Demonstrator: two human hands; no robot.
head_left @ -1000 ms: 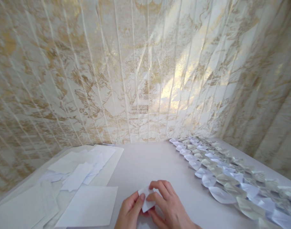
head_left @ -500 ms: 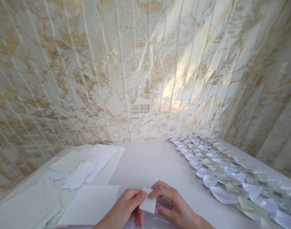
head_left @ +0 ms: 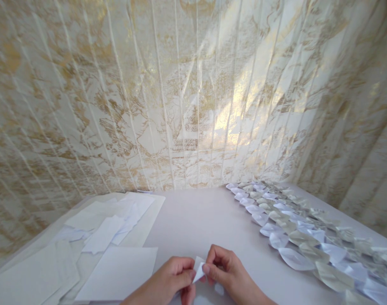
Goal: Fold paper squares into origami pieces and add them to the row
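Observation:
A small piece of white folded paper (head_left: 198,271) is held between my two hands, low in the middle of the head view. It shows as a narrow, pointed shape with a slanting edge. My left hand (head_left: 177,277) pinches its left side between thumb and fingers. On the other side, my right hand (head_left: 225,269) grips the paper with thumb and forefinger. Some of the paper is hidden behind the fingertips. Both hands are just above the white table (head_left: 190,224).
A white sheet (head_left: 120,271) lies just left of my hands. Beyond it are loose white papers (head_left: 107,233) and a paper stack (head_left: 37,271). Along the right stand rows of folded paper pieces (head_left: 298,258), white and greyish. A gold-patterned curtain (head_left: 168,106) hangs behind the table.
The paper was a flat, near-square piece and now appears narrower and pointed. My right fingers have moved from lying over its top to pinching its right side.

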